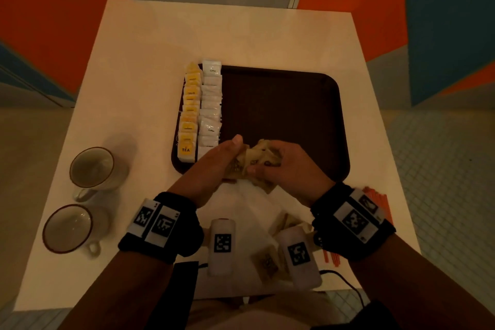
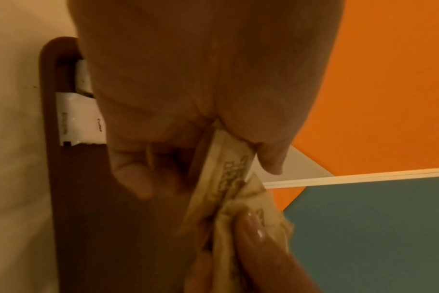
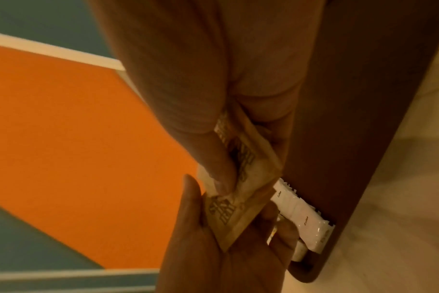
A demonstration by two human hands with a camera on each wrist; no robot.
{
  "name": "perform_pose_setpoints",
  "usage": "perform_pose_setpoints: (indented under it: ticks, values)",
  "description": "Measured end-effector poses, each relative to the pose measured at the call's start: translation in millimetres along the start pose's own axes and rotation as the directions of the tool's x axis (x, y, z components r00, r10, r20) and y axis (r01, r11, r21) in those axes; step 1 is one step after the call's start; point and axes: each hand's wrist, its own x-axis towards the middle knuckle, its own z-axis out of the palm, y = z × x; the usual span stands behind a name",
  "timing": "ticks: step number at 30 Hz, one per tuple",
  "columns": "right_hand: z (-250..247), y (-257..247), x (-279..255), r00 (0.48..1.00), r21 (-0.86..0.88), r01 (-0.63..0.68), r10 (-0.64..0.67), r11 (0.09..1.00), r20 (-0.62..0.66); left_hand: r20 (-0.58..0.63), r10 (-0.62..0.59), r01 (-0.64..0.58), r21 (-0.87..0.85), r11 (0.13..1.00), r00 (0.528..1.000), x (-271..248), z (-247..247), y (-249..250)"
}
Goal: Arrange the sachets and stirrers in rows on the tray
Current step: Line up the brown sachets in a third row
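Note:
Both hands hold one bunch of tan printed sachets [image 1: 253, 161] just above the near edge of the dark brown tray [image 1: 281, 104]. My left hand [image 1: 227, 154] cradles the bunch from the left with the thumb up. My right hand [image 1: 270, 167] pinches it from the right. In the left wrist view the tan sachets [image 2: 228, 178] sit under the left thumb, with a right finger [image 2: 253, 234] on them. In the right wrist view the right thumb presses the tan sachets [image 3: 241, 178] into the left palm [image 3: 213, 247]. Yellow tea sachets [image 1: 190, 115] and white coffee sachets [image 1: 211, 104] lie in two rows along the tray's left side.
Orange stirrers [image 1: 375, 195] lie on the table behind my right wrist. More tan sachets [image 1: 267, 262] rest on a white napkin [image 1: 249, 203] at the front. Two cups [image 1: 92, 167] [image 1: 68, 228] stand at the left. The tray's middle and right are bare.

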Motion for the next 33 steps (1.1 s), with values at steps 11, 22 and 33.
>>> perform_pose_setpoints:
  ticks: [11,22,33]
  values:
    - [5.0,-5.3,1.5,0.999,-0.008,0.006,-0.006,1.0,-0.047,0.111,0.056,-0.019,-0.311,0.95,0.992,-4.1,6.6,-12.3]
    - [-7.5,-2.5,1.4,0.999,0.28,-0.025,0.033,0.96,-0.024,-0.022,0.082,-0.085,-0.224,0.971,0.996,1.2,-5.7,-9.4]
    - [-23.0,7.0,3.9,0.978,0.586,-0.03,0.144,0.81,-0.148,-0.177,0.151,-0.185,-0.197,0.963,0.973,6.3,-10.9,-8.6]
